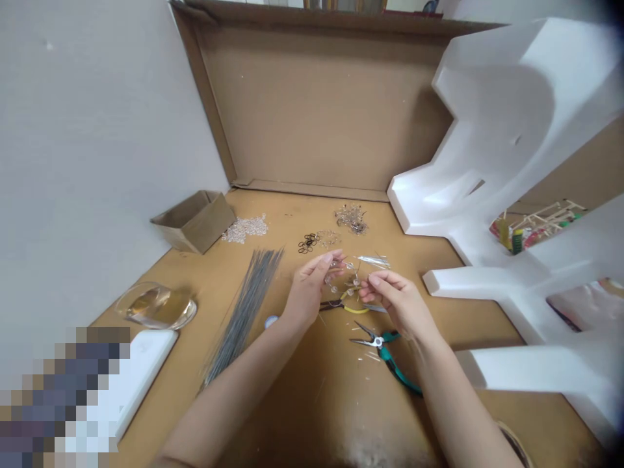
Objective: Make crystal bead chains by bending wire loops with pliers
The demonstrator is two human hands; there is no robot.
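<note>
Between my hands hangs a curved strand of clear beads (350,292) linked on thin wire. Thumb and fingers of my left hand (312,283) are closed on its left side. My right hand (390,292) pinches the wire at its other side. Just below the strand lie yellow-handled pliers (355,310), partly covered by my left hand. Nearer to me rest long-nosed pliers with green handles (390,354), their jaws apart. Short wire offcuts (373,356) are scattered by those jaws.
Left of my hands lies a bundle of straight wires (246,305). Behind are black rings (307,243), loose clear beads (248,227), a pile of small wired pieces (351,218) and a cardboard box (195,221). White foam packing (468,286) borders the right; a drinking glass (158,305) lies left.
</note>
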